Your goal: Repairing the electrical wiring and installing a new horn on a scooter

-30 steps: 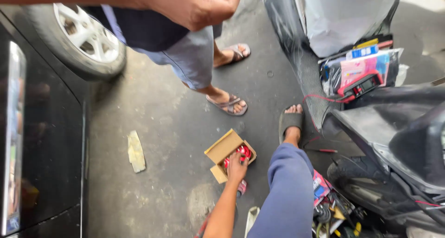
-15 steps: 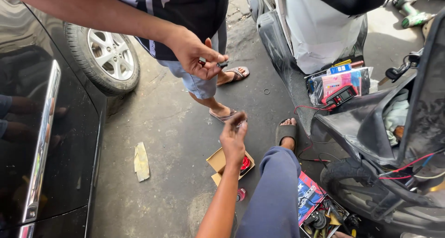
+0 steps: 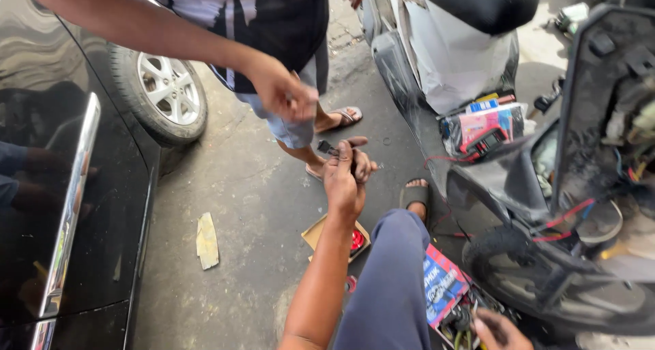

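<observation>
The left hand (image 3: 346, 175) is now raised higher, a small dark part (image 3: 327, 148) pinched at its fingertips beneath the other person's hand (image 3: 283, 91); a loose pinch risks it being dropped onto the open cardboard box (image 3: 338, 239). The right hand (image 3: 501, 329) is barely seen; its grip cannot be told.

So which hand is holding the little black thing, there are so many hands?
The raised left hand in the middle, on the bare arm coming up from the bottom edge. It pinches the small black part. The standing person's hand hovers just above it.

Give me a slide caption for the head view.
Left hand lifts a small dark part toward a standing person's hand.
</observation>
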